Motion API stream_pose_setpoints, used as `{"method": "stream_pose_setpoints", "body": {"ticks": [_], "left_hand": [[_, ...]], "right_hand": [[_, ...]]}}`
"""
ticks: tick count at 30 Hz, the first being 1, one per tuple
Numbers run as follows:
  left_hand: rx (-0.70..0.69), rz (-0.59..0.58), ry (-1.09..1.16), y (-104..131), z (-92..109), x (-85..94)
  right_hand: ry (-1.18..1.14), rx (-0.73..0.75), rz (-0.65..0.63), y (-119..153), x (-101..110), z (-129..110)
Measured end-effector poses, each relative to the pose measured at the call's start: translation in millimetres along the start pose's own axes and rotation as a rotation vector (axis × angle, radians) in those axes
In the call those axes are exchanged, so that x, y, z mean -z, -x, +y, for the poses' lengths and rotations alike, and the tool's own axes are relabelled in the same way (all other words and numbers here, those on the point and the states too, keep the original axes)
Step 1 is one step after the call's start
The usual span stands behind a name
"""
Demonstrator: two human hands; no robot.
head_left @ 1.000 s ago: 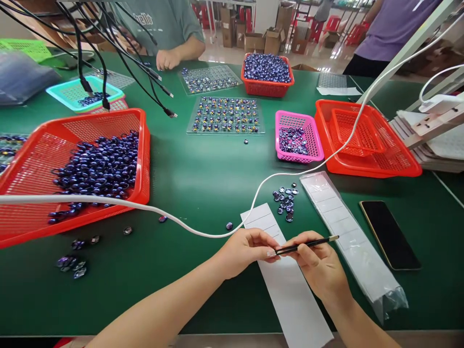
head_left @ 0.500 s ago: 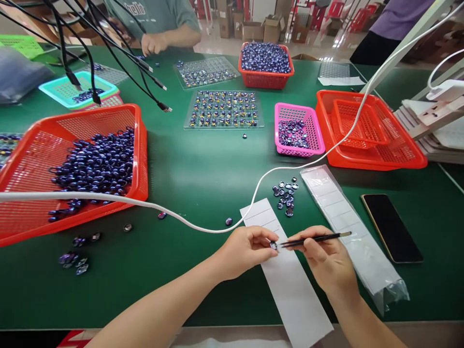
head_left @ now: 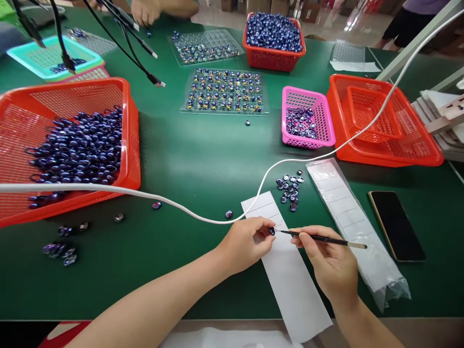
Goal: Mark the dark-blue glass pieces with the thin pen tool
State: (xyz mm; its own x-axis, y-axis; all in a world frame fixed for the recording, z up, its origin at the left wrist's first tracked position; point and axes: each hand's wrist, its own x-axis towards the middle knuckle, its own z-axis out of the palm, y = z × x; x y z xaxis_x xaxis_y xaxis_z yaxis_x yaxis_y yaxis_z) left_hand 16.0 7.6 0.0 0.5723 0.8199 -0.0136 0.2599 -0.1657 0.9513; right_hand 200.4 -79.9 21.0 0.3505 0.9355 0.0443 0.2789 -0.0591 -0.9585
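Head view: right hand (head_left: 331, 266) closed around black tool (head_left: 328, 239), handle end now dipped; left hand (head_left: 242, 244) pinches dark piece (head_left: 271, 232); likely mid-detail work.

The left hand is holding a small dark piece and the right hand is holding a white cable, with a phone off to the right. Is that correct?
Not quite. The right hand holds a slim black tool, not the white cable, as the head view shows. The left hand does hold a small dark piece, and a phone lies off to the right.
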Motion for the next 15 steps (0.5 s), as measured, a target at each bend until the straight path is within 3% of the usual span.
{"method": "stream_pose_setpoints", "body": {"ticks": [15], "left_hand": [[-0.074,0.017,-0.055,1.2,-1.3,-1.4]], "right_hand": [[0.083,-0.016,-0.04,-0.4,0.6,0.2]]}}
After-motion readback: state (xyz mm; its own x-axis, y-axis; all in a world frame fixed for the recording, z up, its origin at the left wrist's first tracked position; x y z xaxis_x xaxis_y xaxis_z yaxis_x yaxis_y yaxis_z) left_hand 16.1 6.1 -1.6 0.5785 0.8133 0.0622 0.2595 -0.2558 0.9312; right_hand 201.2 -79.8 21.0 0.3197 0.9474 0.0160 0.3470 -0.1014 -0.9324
